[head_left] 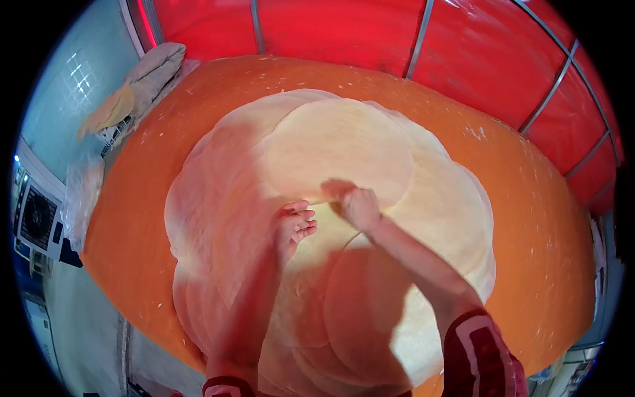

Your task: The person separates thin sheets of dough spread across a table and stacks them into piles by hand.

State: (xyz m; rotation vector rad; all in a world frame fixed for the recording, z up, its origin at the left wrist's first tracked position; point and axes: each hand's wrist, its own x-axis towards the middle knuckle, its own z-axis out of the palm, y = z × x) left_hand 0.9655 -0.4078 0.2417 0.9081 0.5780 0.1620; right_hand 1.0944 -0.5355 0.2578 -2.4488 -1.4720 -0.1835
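Observation:
Thin round dough sheets, pale and overlapping, make a broad pile in front of me. The top dough sheet (337,142) lies at the far middle of the pile, its near edge running between my hands. My left hand (295,227) is at the left part of that edge, thumb and forefinger pinched at it and the other fingers loosely curled. Closed in a fist, my right hand (360,210) grips the same edge further right; its fingertips are hidden. Another dough sheet (367,304) lies nearer me, in the shadow of my arms.
The pile rests on an orange table (542,231) with flour specks and a rounded outline. Red panels (331,30) in a metal frame stand behind it. At the left are a bunched cloth (155,69), a clear plastic bag (83,195) and a boxy appliance (40,218).

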